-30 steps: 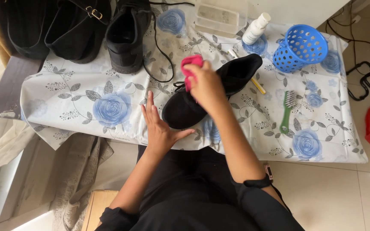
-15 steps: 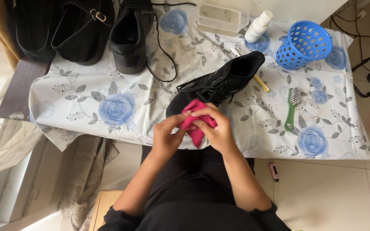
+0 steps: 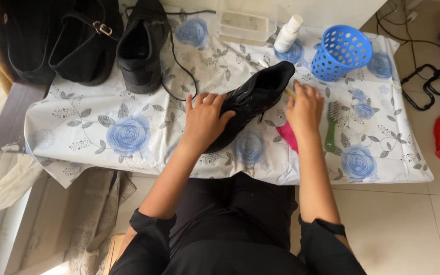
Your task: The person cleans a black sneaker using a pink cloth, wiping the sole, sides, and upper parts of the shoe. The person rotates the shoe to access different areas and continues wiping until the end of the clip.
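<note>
**Two hands at one black shoe on the flowered table**

We see one black sneaker (image 3: 253,102) lying at the middle of the table (image 3: 103,122), its toe pointing to 7 o'clock and its opening to 1 o'clock. Our left hand (image 3: 204,119) lies flat on its toe end, fingers spread and pressing down. Our right hand (image 3: 304,107) sits just beside the shoe at 3 o'clock, fingers loosely curled and reaching toward a thin yellow stick (image 3: 291,93) that pokes out by the heel; we cannot tell whether it grips the stick. Under that wrist lies one pink cloth (image 3: 287,136), and just beyond it, at 3 o'clock, one green brush (image 3: 331,127) rests on the tablecloth.

Counting the rest: one blue basket (image 3: 341,52) with holes lies tipped at 1 o'clock, one white bottle (image 3: 287,33) stands near it, and one clear plastic box (image 3: 245,24) sits at 12 o'clock. At 11 o'clock stands one more black shoe (image 3: 141,48) with a loose lace, and further left, at 10 o'clock, two taller black boots (image 3: 77,43) lean together at the table's edge. That makes four pieces of footwear in all.
</note>
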